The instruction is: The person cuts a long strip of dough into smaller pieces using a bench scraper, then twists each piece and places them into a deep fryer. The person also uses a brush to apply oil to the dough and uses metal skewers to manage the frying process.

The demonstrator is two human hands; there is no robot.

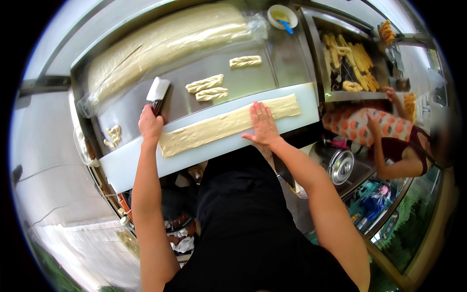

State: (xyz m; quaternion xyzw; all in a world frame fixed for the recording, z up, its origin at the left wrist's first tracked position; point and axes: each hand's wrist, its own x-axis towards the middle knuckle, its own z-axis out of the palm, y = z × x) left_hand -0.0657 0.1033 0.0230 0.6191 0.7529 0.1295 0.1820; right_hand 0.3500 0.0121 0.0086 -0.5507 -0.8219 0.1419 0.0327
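While the left hand [151, 124] is gripping the dark handle of a pale, rectangular-bladed cutter [158, 90], the right hand [264, 125] is lying open, palm down with fingers extended, on a long, flat strip of cream-coloured dough [209, 129]. That strip is stretching from just beside the left hand to past the right hand, and is resting on a long white board [127, 168] along the near edge of the metal bench [250, 80]. The cutter's blade is pointing away beyond the left hand; its fingers are partly hiding the handle, so how firmly it is holding is hard to judge. Beyond and between the hands, three twisted dough pieces [206, 83] are lying. Left of the left hand, a small, bent dough scrap [115, 132] is sitting. Farther beyond it, a big dough slab under clear plastic [165, 48] is resting.
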